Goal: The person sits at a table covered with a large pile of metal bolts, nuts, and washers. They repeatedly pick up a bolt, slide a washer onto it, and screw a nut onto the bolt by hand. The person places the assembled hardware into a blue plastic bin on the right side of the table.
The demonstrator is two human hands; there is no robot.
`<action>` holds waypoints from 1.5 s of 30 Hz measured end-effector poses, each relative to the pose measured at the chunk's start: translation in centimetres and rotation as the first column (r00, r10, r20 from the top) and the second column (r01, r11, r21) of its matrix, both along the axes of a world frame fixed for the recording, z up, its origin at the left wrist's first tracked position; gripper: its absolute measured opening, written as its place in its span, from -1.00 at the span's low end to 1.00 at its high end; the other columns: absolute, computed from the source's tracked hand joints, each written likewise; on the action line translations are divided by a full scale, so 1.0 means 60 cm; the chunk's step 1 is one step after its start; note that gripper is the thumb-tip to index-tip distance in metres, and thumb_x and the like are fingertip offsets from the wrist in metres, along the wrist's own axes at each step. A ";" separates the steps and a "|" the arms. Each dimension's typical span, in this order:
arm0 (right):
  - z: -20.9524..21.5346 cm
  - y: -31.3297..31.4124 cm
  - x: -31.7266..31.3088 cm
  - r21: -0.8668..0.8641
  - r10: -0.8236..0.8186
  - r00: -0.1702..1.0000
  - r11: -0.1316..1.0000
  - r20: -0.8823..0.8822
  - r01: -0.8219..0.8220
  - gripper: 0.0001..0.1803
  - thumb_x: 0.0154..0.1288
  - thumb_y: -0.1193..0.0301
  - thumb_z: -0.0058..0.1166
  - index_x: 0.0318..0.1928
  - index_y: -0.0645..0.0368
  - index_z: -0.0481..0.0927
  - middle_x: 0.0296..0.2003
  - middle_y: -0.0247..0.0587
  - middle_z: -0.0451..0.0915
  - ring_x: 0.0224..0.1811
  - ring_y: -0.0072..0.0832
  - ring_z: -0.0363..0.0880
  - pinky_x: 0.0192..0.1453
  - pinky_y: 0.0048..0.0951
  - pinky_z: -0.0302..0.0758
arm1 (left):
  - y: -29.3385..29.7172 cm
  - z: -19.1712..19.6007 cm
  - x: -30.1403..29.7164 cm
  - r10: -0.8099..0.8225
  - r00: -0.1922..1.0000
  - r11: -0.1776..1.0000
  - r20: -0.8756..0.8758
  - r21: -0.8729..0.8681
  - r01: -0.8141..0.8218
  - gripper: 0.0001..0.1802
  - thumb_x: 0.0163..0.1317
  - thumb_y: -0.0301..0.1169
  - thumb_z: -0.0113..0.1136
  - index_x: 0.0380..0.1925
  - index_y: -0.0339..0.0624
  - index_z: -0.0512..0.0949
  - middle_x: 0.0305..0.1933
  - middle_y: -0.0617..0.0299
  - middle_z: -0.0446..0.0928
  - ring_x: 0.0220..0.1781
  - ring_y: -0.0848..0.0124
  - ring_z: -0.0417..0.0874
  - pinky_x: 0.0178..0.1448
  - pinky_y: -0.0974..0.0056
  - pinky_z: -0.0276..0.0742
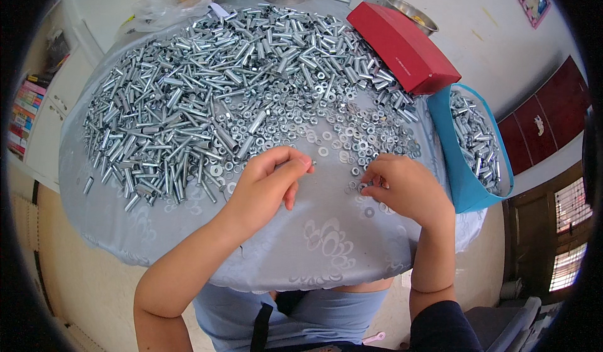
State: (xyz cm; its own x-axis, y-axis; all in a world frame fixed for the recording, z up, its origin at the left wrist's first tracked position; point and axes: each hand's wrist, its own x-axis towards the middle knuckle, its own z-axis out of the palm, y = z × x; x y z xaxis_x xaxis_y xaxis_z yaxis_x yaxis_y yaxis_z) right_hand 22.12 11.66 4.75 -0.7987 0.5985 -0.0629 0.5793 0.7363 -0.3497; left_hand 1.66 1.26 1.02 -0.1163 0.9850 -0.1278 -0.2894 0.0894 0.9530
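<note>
My left hand (260,185) is raised over the near middle of the table, its thumb and forefinger pinched together. The tip of a small metal piece (315,163) pokes out at the fingertips; the rest of it is hidden in the hand. To the right, my right hand (405,185) reaches down to the cloth with fingers closed around a washer (362,188) at the edge of the loose washers. A few flat washers (369,212) lie just below its fingers. Beyond both hands spreads a pile of washers and nuts (358,138).
A large heap of metal sleeves and bolts (188,88) covers the table's far and left side. At the right stand a blue fabric bin (468,192) full of sleeve bolts and a red box (405,47). Metal bowls (411,14) and a plastic bag (166,12) sit at the back.
</note>
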 end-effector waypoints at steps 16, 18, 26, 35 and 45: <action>0.011 0.000 -0.006 -0.166 0.117 0.982 0.976 -0.152 -0.142 -0.87 -0.05 0.51 0.17 -0.43 0.24 0.52 -0.50 -0.20 0.47 -0.45 -0.38 0.46 -0.37 -0.46 0.40 | -0.001 -0.008 0.007 -0.073 0.996 0.995 0.046 -0.067 0.076 -0.77 0.25 -0.32 -0.01 -0.32 -0.30 0.44 -0.47 0.30 0.41 -0.61 0.62 0.30 -0.55 0.46 0.30; 0.011 -0.004 -0.014 -0.183 0.148 0.938 0.960 -0.313 -0.212 -0.87 -0.06 0.55 0.18 -0.43 0.23 0.52 -0.50 -0.25 0.47 -0.46 -0.46 0.46 -0.40 -0.51 0.38 | -0.003 -0.003 0.014 -0.120 0.985 0.986 0.124 -0.104 0.133 -0.77 0.25 -0.31 0.00 -0.31 -0.30 0.44 -0.49 0.32 0.37 -0.63 0.62 0.27 -0.56 0.46 0.27; 0.009 -0.011 -0.030 -0.285 0.004 0.858 0.942 -0.514 -0.175 -0.86 -0.01 0.55 0.18 -0.38 0.21 0.52 -0.47 -0.35 0.51 -0.45 -0.63 0.49 -0.45 -0.61 0.39 | -0.011 0.010 0.026 -0.238 0.946 0.953 0.221 -0.133 0.271 -0.76 0.26 -0.29 -0.01 -0.29 -0.29 0.43 -0.58 0.41 0.20 -0.65 0.64 0.18 -0.58 0.46 0.20; -0.010 -0.017 -0.040 -0.371 -0.033 0.823 0.903 -0.567 -0.219 -0.86 0.01 0.58 0.16 -0.36 0.24 0.53 -0.45 -0.31 0.54 -0.42 -0.61 0.52 -0.35 -0.60 0.45 | -0.013 0.005 0.024 -0.187 0.949 0.971 0.252 -0.102 0.218 -0.76 0.27 -0.31 -0.02 -0.29 -0.30 0.45 -0.49 0.37 0.32 -0.61 0.66 0.21 -0.56 0.47 0.24; -0.018 -0.022 -0.045 -0.369 -0.069 0.779 0.904 -0.623 -0.215 -0.84 0.01 0.58 0.19 -0.33 0.27 0.54 -0.42 -0.27 0.54 -0.39 -0.58 0.54 -0.29 -0.59 0.47 | -0.010 -0.002 0.025 -0.109 0.957 0.987 0.269 -0.086 0.137 -0.79 0.27 -0.33 0.00 -0.29 -0.29 0.43 -0.54 0.41 0.25 -0.60 0.66 0.21 -0.52 0.47 0.22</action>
State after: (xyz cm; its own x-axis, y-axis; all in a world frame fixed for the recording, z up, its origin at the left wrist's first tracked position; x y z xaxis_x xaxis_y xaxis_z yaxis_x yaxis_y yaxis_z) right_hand 19.40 10.37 3.67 -0.7880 0.5697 0.2334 0.0866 0.4779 -0.8741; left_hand 3.17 0.69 0.89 0.0561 0.9696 -0.2382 -0.5084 0.2330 0.8290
